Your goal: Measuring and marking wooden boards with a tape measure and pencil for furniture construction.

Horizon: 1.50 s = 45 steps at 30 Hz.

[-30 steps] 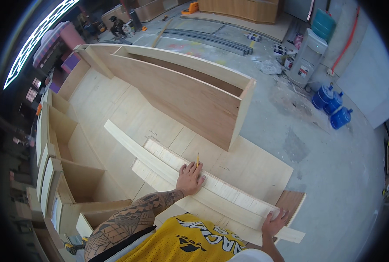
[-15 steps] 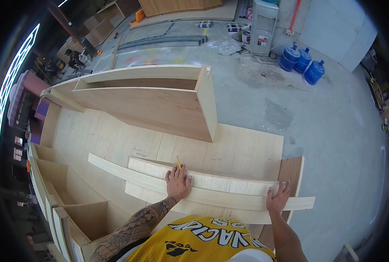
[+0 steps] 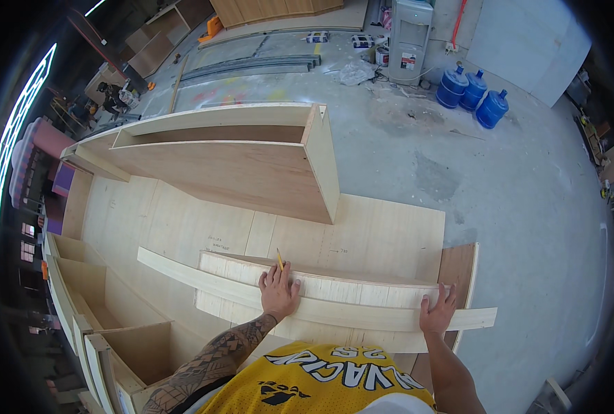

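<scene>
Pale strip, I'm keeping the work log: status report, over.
Left hand on pale strip, holding pencil; right hand toward its right end. Strip lying across wider pale wood. Wooden box beyond, apart from strip.

My view has shifted since one second ago: the wooden strip [image 3: 355, 315] appears nearer level, the blue jugs [image 3: 472, 91] higher and further left; more of my right forearm [image 3: 452, 372] shows.
</scene>
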{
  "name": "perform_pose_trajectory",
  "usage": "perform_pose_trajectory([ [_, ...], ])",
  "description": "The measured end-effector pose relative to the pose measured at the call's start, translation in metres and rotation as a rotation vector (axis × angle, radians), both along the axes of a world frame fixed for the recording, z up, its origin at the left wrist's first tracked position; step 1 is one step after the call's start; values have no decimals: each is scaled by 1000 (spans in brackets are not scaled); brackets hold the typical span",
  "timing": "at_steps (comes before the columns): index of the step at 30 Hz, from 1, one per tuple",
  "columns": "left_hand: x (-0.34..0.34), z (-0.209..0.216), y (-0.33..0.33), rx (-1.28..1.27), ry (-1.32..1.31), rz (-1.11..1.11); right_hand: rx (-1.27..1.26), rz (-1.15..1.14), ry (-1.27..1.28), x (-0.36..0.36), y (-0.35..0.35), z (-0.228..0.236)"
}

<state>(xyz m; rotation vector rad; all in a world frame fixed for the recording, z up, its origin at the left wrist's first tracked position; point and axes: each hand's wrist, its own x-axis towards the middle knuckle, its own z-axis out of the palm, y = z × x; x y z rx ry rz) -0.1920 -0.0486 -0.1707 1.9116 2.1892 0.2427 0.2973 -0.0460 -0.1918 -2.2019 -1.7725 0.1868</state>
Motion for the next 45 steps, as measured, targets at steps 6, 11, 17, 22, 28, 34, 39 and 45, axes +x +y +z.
perform_pose_trajectory([
  [6, 0, -1, 0, 18, -8, -1, -13, -7, 22, -1, 0, 0],
  [11, 0, -1, -1, 20, 3, -5, -13, 1, 29, 0, 0, -1],
  [17, 0, -1, 0, 18, -12, 0, -16, -3, 37, -1, 1, 2],
  [22, -1, -3, -1, 7, 0, 2, -13, 0, 21, -1, 1, 1],
  [28, 0, -4, 0, 7, 13, -2, 4, 0, 14, 1, 0, -3],
  [34, -1, -4, -2, 5, 6, 2, 2, 3, 16, 0, 0, -1],
  [39, -1, -3, -2, -13, 6, 8, -16, -3, 11, 0, 1, -1],
  [45, -1, -1, 0, -10, -3, 3, -5, 3, 19, 2, 0, -4],
])
